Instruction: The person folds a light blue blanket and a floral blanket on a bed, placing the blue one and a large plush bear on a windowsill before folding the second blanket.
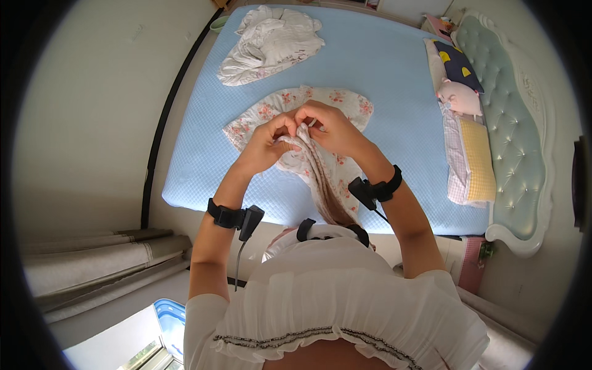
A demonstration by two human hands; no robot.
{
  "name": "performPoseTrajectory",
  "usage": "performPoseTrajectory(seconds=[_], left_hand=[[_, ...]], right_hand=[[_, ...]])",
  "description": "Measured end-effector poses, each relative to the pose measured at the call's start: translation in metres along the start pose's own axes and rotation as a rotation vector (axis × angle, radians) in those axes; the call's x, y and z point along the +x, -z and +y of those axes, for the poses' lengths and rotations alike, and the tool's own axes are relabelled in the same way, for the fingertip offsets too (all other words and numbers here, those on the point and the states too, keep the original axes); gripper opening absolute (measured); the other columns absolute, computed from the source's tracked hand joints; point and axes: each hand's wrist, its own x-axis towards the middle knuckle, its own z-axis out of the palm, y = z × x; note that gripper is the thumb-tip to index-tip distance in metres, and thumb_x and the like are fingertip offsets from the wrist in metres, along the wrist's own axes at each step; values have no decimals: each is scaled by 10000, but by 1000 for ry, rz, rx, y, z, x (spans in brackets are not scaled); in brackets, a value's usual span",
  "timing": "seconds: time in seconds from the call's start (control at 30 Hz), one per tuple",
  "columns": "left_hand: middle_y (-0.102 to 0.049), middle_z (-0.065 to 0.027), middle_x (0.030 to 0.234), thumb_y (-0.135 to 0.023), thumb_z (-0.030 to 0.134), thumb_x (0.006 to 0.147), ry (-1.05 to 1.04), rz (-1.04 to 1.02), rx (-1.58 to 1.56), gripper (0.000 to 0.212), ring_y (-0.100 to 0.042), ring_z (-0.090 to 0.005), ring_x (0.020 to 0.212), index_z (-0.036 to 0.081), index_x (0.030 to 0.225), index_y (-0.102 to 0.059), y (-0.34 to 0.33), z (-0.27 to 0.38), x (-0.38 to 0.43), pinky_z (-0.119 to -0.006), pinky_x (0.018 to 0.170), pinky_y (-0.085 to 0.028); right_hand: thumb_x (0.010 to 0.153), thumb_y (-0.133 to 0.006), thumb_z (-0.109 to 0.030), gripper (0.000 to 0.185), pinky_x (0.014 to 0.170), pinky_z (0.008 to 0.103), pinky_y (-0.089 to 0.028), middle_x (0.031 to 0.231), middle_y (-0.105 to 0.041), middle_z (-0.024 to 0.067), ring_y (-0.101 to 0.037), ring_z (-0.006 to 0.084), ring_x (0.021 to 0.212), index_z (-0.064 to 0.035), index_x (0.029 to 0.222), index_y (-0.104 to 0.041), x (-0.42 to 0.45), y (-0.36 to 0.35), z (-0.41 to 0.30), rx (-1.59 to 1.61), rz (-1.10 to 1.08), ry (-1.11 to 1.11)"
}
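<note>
A white cloth with red flowers (342, 99), probably a fabric cover, lies partly spread on the blue quilted mattress (393, 69). One gathered edge of it rises off the bed towards me. My left hand (273, 138) grips this edge between thumb and fingers. Close beside it, my right hand (326, 127) pinches the same edge, and the fingertips of both hands nearly meet. From there a bunched strip of the cloth hangs down to my waist. Part of the cloth is hidden behind my hands and forearms.
A crumpled white cloth or quilt (273, 44) lies at the bed's far left. Along the tufted headboard (504, 115) rest a dark blue pillow (455, 62), a pink plush toy (460, 97) and a yellow checked pillow (476, 159). Curtains (106, 259) hang at the left.
</note>
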Motion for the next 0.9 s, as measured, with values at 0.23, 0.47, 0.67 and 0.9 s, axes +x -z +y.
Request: performPoseTrajectory(seconds=[0.23, 0.47, 0.67, 0.9], left_hand=[[-470, 14, 846, -599, -127, 764, -10, -75, 116, 241, -473, -61, 823, 43, 867, -462, -9, -6, 23, -203, 757, -417], [-532, 14, 861, -632, -121, 751, -213, -2, 90, 245, -536, -63, 802, 44, 862, -488, -33, 16, 56, -204, 704, -455], [-566, -17, 892, -643, -110, 761, -470, -14, 55, 247, -564, -85, 823, 40, 893, -499, -36, 76, 83, -209, 721, -462], [-603, -84, 942, -700, -41, 760, -723, 167, 150, 272, -573, -132, 820, 26, 950, -517, -31, 139, 84, -241, 764, -459]], right_hand=[[725, -557, 86, 250, 608, 265, -448, 892, -571, 33, -565, 116, 731, -60, 928, -536, -23, 2, 5, -42, 271, -134], [794, -627, -32, 335, 813, 290, -458, 1025, -598, 42, -576, 136, 985, -57, 1106, -508, -132, 1, 36, 89, 471, -313], [760, -696, -183, 406, 871, 351, -455, 1120, -594, 100, -567, 249, 1051, -77, 1112, -526, -252, -16, 93, -366, 441, -707], [769, -675, -429, 474, 736, 388, -502, 917, -669, 132, -640, 311, 861, -73, 1059, -559, -378, -39, 162, -460, 596, -1387]])
